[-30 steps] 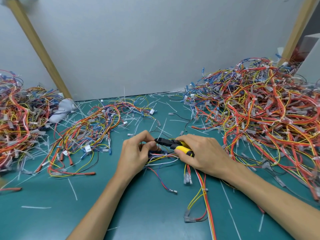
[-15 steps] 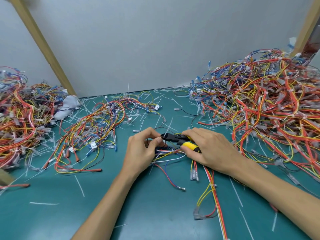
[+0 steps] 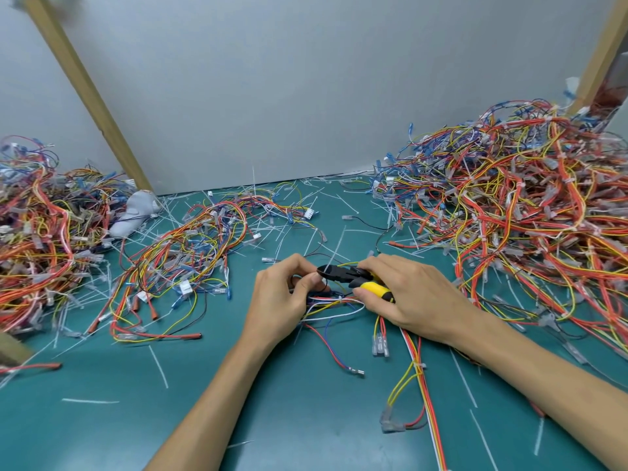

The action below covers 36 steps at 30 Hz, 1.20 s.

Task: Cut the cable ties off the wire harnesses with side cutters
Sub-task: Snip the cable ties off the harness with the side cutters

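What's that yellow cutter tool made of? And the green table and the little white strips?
The side cutters have a dull dark head that looks like blackened metal, and a smooth yellow handle, probably plastic or rubber. The table seems covered by a teal rubbery or vinyl mat, matte with a soft sheen. The white strips look like thin, stiff plastic, likely nylon.

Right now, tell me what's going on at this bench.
A person is working on a wire harness on the green mat. The left hand pinches its wires while the right hand grips yellow-handled side cutters, tips pointed at the pinched spot. Cut cable ties litter the mat; a big harness pile sits on the right.
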### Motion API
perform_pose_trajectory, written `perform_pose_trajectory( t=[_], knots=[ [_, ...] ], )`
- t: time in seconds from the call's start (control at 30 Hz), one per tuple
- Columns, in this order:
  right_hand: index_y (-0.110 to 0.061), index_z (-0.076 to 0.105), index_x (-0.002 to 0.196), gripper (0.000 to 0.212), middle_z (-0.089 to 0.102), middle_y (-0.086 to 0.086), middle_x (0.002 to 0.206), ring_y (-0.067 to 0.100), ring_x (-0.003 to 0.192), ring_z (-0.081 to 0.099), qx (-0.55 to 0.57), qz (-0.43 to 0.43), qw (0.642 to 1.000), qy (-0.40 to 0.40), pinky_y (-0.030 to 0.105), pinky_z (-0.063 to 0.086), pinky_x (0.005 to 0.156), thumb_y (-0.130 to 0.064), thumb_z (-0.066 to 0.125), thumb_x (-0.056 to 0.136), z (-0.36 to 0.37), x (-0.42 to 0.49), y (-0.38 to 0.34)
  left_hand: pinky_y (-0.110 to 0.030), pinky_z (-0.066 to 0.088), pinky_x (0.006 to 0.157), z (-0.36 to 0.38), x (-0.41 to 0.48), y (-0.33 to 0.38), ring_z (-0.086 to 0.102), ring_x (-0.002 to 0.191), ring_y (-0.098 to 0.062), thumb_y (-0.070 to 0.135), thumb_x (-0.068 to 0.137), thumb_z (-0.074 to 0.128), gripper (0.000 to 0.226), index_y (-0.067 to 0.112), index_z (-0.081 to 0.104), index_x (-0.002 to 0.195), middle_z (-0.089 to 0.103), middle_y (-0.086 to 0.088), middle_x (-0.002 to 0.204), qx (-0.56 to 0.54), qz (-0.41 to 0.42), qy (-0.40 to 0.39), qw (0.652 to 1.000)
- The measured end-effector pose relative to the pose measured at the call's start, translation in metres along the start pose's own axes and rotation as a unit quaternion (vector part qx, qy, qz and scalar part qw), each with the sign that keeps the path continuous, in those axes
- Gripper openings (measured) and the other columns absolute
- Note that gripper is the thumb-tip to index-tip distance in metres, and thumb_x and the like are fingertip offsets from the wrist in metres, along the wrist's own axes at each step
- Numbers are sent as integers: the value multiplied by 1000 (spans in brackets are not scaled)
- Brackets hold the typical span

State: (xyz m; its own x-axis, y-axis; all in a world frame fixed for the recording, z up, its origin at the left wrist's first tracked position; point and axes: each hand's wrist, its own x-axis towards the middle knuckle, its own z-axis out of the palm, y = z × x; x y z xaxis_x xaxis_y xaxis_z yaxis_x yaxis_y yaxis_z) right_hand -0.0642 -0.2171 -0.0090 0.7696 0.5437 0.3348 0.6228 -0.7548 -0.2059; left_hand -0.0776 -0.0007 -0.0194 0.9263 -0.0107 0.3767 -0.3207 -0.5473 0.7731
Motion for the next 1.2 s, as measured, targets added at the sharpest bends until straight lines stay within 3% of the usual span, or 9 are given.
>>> perform_pose_trajectory(
  t=[0.23, 0.5, 0.87, 1.0, 1.07, 1.2],
  knots=[
    [-26, 54, 109, 40, 55, -9, 91, 17, 81, 56, 24, 17, 1000, -9, 37, 47, 68, -61, 40, 92, 1, 0, 0, -25, 54, 72, -1, -1, -1, 71, 74, -4, 6, 90, 61, 23, 23, 60, 75, 74, 10, 74, 6, -2, -9, 1000],
    [-26, 53, 110, 46, 55, -8, 89, 20, 80, 56, 17, 32, 999, -13, 39, 47, 68, -64, 37, 90, 2, 0, 1, -22, 52, 75, -2, -1, 1, 70, 76, -5, 8, 92, 60, 17, 21, 60, 81, 74, 8, 75, 1, -6, -27, 1000],
    [-28, 53, 107, 43, 55, -9, 86, 18, 78, 56, 22, 36, 999, -1, 38, 48, 66, -65, 37, 90, 3, 0, 0, -39, 54, 78, -7, 0, 1, 69, 77, -16, 16, 88, 69, 4, 19, 68, 86, 73, 4, 77, 5, -18, -56, 998],
    [-25, 59, 107, 41, 57, -10, 84, 15, 78, 58, -29, 3, 998, 55, 25, 40, 61, -61, 45, 91, 3, -2, 1, -38, 54, 73, -2, 1, 0, 68, 72, -16, 17, 85, 70, 5, 20, 71, 81, 72, 5, 72, 4, -22, -41, 999],
    [-21, 63, 109, 44, 60, -7, 87, 17, 79, 60, -55, -16, 995, 82, 25, 43, 66, -58, 47, 90, 4, -1, 1, -40, 54, 72, -2, 1, -2, 68, 72, -18, 17, 84, 70, 4, 19, 72, 80, 73, 4, 72, -3, -21, -39, 999],
    [-20, 61, 120, 51, 62, -3, 100, 21, 92, 59, -49, -29, 996, 62, 30, 44, 84, -58, 42, 92, 5, 0, 4, -46, 54, 72, -3, 1, -3, 69, 73, -24, 27, 78, 66, 12, 18, 73, 79, 73, 0, 71, -19, -21, -39, 999]
  ],
)
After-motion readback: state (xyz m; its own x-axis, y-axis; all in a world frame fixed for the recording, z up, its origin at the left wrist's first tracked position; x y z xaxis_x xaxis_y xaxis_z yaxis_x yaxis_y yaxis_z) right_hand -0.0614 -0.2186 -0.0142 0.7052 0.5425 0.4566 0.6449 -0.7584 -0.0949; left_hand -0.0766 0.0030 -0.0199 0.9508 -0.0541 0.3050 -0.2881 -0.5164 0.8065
